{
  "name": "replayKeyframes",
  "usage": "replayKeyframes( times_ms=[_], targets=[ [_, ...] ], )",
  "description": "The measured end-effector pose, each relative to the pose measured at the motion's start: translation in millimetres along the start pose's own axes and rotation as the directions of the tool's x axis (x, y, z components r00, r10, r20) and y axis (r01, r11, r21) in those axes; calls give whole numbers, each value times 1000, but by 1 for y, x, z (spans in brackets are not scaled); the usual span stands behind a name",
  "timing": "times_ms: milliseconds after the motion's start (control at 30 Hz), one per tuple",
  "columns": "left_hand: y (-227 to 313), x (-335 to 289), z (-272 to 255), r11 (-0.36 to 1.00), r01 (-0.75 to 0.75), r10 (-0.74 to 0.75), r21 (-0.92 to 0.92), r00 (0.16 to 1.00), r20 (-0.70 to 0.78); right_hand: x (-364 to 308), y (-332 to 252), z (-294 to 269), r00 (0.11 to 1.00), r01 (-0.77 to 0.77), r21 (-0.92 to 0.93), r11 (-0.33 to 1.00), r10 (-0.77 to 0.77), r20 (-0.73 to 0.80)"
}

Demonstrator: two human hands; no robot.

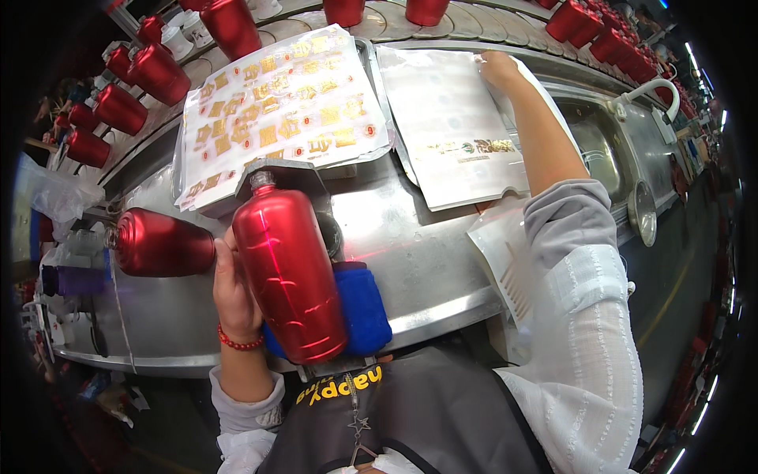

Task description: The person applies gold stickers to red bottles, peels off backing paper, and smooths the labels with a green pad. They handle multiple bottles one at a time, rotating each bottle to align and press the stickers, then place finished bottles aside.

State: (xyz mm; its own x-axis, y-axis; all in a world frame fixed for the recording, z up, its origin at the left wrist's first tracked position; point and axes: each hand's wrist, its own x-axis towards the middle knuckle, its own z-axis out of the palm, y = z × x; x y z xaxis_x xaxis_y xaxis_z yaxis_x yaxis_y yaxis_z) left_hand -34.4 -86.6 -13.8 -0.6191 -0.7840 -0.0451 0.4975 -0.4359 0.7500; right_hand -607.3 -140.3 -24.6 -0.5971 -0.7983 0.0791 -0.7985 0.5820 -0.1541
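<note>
A glossy red bottle (288,268) lies tilted toward me in front of my chest, its neck at a grey metal bracket (304,183). A thin bright red line runs down its upper side. My left hand (235,288) is against the bottle's left flank, some fingers hidden behind it. Blue cloth padding (363,308) shows beneath the bottle. Farther off at the right, my right hand (499,69) pinches the far edge of a white sheet (442,103) on a stack. Gold print marks the near part of that stack.
A second red bottle (162,242) lies on its side left of my hand. Sheets of gold and red decals (276,107) rest on a tray. A sink (588,134) with a white tap (651,88) stands right. Red bottles (230,28) line the conveyor (474,24) behind.
</note>
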Motion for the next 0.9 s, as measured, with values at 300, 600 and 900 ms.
replayKeyframes(
  times_ms=[300, 600, 900],
  targets=[
    [1, -3, 5, 990, 61, -42, 124, 987, -154, 10, 4, 27, 986, -13, 169, 986, 41, -164],
    [3, -1, 1, 992, 93, -78, 86, 984, -159, -4, 10, 15, 914, 280, 190, 941, -201, -353],
    [3, -4, 4, 994, 42, -27, 101, 990, -140, -146, 31, -95, 829, 524, 349, 777, -559, -3]
  ],
)
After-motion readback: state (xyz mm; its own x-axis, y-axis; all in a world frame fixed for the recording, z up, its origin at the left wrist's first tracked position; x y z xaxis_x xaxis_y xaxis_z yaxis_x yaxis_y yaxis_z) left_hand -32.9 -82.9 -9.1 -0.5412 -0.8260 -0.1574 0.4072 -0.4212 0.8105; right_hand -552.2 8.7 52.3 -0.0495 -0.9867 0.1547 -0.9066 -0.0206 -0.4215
